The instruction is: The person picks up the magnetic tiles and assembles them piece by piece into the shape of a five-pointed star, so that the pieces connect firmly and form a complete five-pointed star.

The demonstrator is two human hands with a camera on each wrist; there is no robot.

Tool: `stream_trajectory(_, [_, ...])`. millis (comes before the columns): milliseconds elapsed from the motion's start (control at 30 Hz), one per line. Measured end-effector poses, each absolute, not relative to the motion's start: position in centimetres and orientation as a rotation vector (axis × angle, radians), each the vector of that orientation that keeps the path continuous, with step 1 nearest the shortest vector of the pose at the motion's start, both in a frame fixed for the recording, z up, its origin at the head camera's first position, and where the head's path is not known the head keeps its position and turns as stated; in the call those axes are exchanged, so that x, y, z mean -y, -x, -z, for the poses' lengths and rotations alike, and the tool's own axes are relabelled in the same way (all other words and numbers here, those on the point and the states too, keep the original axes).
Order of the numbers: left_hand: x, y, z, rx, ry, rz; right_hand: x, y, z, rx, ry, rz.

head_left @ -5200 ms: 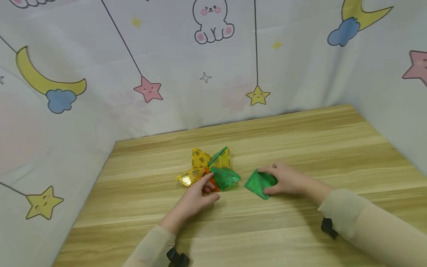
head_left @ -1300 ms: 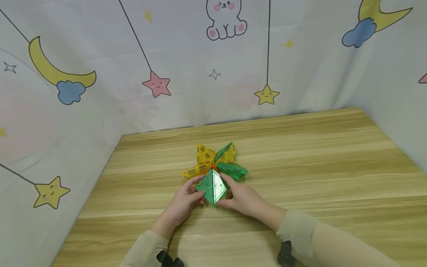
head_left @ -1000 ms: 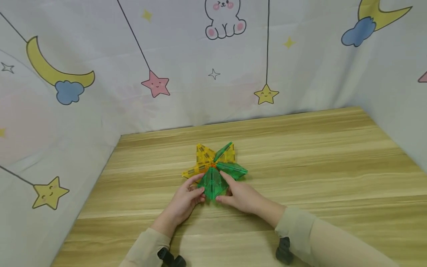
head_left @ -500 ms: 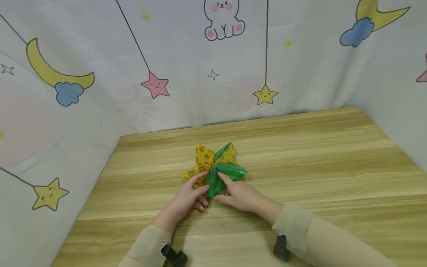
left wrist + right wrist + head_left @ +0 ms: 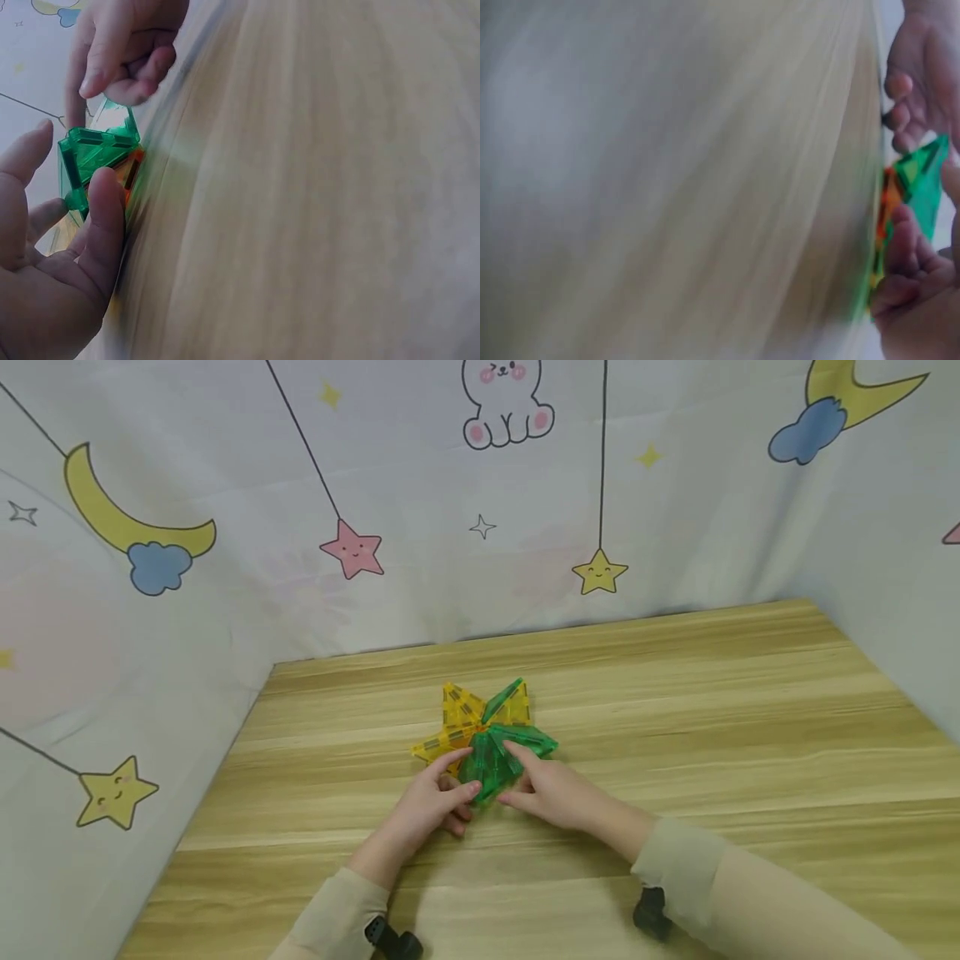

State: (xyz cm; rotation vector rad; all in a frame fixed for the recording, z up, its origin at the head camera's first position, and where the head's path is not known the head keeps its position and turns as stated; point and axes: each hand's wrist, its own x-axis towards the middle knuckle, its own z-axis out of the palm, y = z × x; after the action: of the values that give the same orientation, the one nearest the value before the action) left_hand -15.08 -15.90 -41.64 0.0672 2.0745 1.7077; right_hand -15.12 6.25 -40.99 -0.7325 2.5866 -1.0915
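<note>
A star-like build of translucent magnetic tiles lies mid-table in the head view. Yellow tile points (image 5: 457, 706) form its back and left, green tile points (image 5: 525, 739) its right, with a little orange inside. At the front sits a green folded tile piece (image 5: 487, 772), joined against the others. My left hand (image 5: 423, 802) touches this piece's left side with index finger and thumb. On its right, my right hand (image 5: 558, 789) rests an index fingertip on the green tiles, the thumb near the front tip. In the left wrist view, an orange tile (image 5: 135, 169) shows under the green tile (image 5: 101, 150).
The wood-grain table (image 5: 675, 693) extends round the build. Behind and beside it hangs a pale curtain (image 5: 420, 468) printed with stars, moons and a bear. Black wrist cameras (image 5: 393, 939) are strapped at both sleeves.
The green folded piece came from the right, was held by both hands, then lowered against the front of the star. The hands have since loosened, the right one shifting slightly right.
</note>
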Motion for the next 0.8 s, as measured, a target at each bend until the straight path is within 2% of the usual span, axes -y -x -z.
stream_trajectory(200, [15.5,15.0,41.4,-2.105,-0.078,-1.697,-8.2,15.9,39.9,-2.769,0.710,1.090])
stream_trajectory(367, [15.4,14.9,41.1,-2.120,-0.070,-1.684,-9.6,16.9,39.7,-3.026,0.683,0.877])
stream_trajectory(800, [15.8,15.1,41.4,-2.118,-0.142,-1.669,-10.7,15.7,40.5,-2.967,0.923,0.920])
